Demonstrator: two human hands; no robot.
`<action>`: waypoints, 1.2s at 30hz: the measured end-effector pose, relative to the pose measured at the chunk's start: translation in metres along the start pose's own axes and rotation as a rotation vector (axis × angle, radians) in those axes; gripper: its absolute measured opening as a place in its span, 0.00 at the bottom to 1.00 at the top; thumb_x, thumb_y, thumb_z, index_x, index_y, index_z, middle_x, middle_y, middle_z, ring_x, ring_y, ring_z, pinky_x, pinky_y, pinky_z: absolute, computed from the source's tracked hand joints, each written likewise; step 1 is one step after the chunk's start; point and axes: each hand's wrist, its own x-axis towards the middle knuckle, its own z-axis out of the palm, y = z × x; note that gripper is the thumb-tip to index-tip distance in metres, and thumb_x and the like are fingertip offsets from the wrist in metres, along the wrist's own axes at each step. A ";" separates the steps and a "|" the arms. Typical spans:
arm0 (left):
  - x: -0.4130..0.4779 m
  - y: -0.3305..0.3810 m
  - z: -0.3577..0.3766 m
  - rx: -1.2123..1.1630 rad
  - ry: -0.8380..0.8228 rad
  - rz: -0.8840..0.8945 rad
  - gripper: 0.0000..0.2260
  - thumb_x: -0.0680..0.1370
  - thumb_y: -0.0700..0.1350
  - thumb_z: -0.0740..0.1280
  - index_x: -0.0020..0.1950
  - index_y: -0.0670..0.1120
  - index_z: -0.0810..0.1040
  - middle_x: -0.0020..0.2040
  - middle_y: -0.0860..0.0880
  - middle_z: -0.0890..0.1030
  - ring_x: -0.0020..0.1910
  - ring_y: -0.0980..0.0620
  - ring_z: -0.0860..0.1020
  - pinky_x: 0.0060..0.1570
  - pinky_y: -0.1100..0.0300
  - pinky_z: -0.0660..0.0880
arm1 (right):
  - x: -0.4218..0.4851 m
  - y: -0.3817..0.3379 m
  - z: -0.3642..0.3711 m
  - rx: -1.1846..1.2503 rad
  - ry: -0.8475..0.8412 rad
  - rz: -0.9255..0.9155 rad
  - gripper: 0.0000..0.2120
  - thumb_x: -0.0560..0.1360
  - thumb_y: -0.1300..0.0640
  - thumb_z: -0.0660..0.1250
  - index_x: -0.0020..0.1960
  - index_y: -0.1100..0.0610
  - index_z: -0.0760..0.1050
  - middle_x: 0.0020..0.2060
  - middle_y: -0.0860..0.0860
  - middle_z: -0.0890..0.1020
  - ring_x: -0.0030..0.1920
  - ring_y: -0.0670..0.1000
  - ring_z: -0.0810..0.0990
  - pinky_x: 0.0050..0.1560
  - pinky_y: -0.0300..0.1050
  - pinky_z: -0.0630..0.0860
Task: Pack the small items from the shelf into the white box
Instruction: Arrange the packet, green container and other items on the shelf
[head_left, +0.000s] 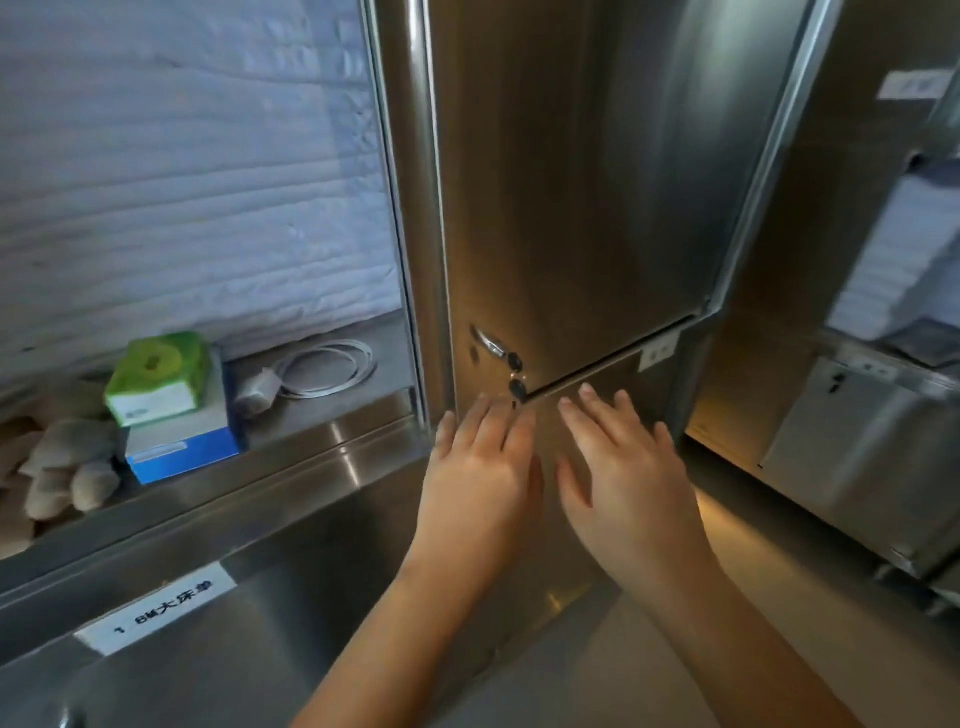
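Observation:
My left hand (480, 467) and my right hand (621, 462) are held out side by side, fingers straight, in front of a steel cabinet door (571, 208), just below its keys (515, 374). Neither hand holds anything. To the left, on the steel shelf (322, 415), sit a green tissue pack (156, 376) on top of a blue and white box (179, 441), a coiled white cable with its adapter (317, 371), and pale cloth bundles (67, 467) at the far left. No white packing box is in view.
Folded white bedding (182, 182) fills the space above the shelf. A labelled steel panel (161, 608) lies below the shelf. At the right stand another steel unit (857, 457) and stacked white linen (893, 249). The door handle (485, 340) sits above the keys.

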 end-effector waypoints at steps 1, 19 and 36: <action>0.002 0.014 0.002 -0.022 -0.001 0.023 0.18 0.68 0.42 0.74 0.56 0.39 0.80 0.56 0.40 0.80 0.57 0.41 0.78 0.55 0.41 0.72 | -0.007 0.010 -0.007 -0.015 -0.003 0.024 0.24 0.77 0.53 0.62 0.71 0.53 0.65 0.72 0.51 0.65 0.73 0.56 0.58 0.70 0.58 0.57; 0.034 0.245 0.040 -0.423 -0.170 0.458 0.17 0.73 0.41 0.70 0.61 0.40 0.77 0.63 0.40 0.76 0.64 0.42 0.73 0.62 0.41 0.66 | -0.129 0.175 -0.119 -0.263 0.064 0.599 0.24 0.79 0.48 0.54 0.74 0.49 0.56 0.75 0.50 0.53 0.75 0.53 0.48 0.72 0.54 0.50; 0.055 0.368 0.066 -0.618 -0.203 0.679 0.19 0.81 0.47 0.57 0.72 0.46 0.65 0.72 0.46 0.65 0.73 0.49 0.59 0.70 0.52 0.52 | -0.180 0.257 -0.174 -0.364 0.110 0.866 0.24 0.80 0.47 0.51 0.75 0.47 0.52 0.76 0.47 0.50 0.75 0.51 0.46 0.72 0.52 0.49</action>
